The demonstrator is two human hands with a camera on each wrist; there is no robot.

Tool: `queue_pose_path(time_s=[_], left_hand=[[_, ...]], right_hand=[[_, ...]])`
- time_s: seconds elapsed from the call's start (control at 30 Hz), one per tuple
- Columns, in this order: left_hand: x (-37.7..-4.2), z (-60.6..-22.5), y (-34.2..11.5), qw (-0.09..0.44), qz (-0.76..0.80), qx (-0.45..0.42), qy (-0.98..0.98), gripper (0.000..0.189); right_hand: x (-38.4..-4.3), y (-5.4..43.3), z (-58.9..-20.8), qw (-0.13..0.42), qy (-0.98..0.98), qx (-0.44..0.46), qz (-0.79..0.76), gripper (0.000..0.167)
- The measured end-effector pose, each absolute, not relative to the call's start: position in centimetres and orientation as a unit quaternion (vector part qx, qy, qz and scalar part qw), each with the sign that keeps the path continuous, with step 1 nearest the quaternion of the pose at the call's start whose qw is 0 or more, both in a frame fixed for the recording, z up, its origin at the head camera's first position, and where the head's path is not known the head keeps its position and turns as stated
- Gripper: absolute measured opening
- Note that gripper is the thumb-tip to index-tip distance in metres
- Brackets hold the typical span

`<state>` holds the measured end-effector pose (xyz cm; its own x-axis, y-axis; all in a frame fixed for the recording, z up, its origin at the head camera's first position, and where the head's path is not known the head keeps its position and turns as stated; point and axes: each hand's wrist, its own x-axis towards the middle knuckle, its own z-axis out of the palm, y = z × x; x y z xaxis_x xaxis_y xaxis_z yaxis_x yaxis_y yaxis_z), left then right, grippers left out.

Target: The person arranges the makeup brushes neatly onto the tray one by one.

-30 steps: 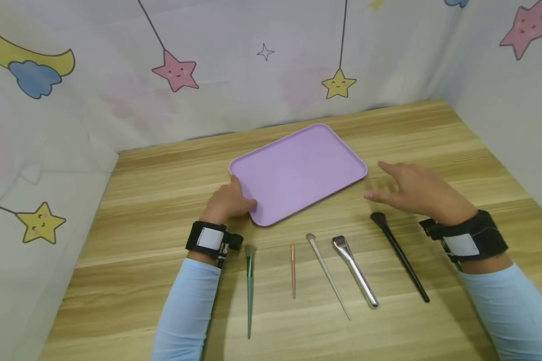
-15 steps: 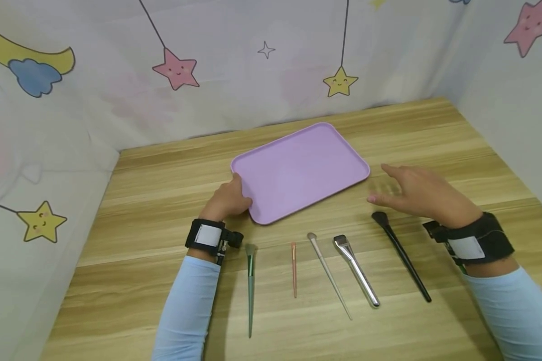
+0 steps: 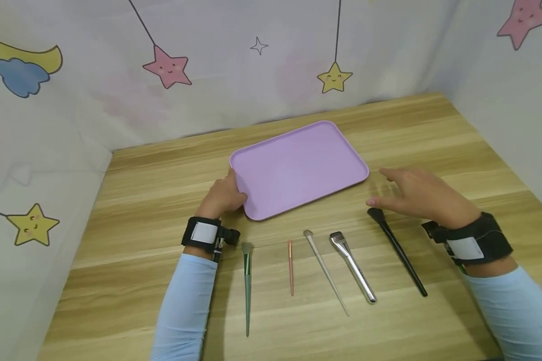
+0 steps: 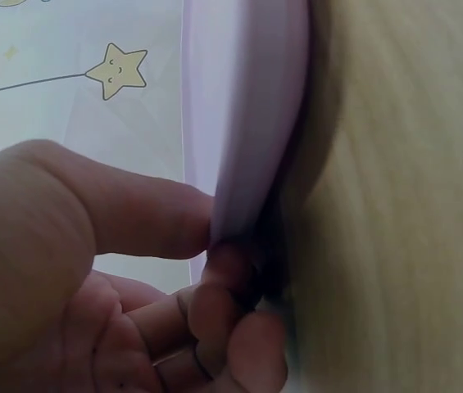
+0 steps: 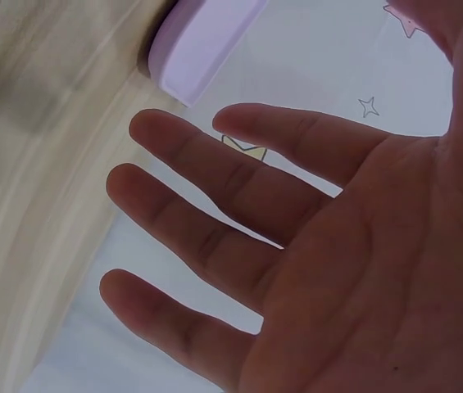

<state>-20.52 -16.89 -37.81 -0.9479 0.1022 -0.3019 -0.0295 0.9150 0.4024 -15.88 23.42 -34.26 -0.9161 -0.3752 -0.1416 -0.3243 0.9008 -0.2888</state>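
Note:
In the head view a lilac rectangular tray (image 3: 298, 165) lies slantwise on the table. My left hand (image 3: 223, 195) pinches its left edge near the front corner. The left wrist view shows the thumb (image 4: 149, 217) on the inner side of the rim and curled fingers at the outside and underneath. Beyond the tray's right corner my right hand (image 3: 417, 195) hovers with spread fingers, apart from the tray and holding nothing. Just in front of that hand lies a black makeup brush (image 3: 399, 253).
More makeup brushes lie in a row before the tray: green (image 3: 247, 291), small pink (image 3: 291, 268), thin pale (image 3: 325, 273) and silver flat-topped (image 3: 354, 268). The wooden table (image 3: 153, 200) backs onto a white curtain (image 3: 226, 65) printed with stars.
The tray has turned slightly, its right end swinging a little towards me, while my left hand keeps its grip. My right hand stays beside it. The head view has shifted a little.

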Motion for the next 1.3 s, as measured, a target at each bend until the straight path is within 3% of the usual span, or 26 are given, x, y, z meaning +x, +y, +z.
queue_pose_path(time_s=[0.43,0.77,1.03,1.3], left_hand=[[-21.2,-37.9,-17.7,0.138,0.23,0.028,0.963,0.036],[-21.7,-38.4,-17.4,0.156,0.246,0.02,0.956,0.075],[-21.7,-39.0,-17.3,0.164,0.256,0.013,0.952,0.075],[-21.7,-39.5,-17.3,0.174,0.274,0.006,0.946,0.076]], right_hand=[[-15.8,23.1,-34.6,0.113,0.968,-0.177,-0.134,0.087],[-14.9,23.4,-34.4,0.163,0.967,-0.152,-0.121,0.082],[-14.2,23.8,-34.6,0.2,0.963,-0.147,-0.107,0.049],[-13.7,23.8,-34.6,0.25,0.955,-0.122,-0.102,0.045]])
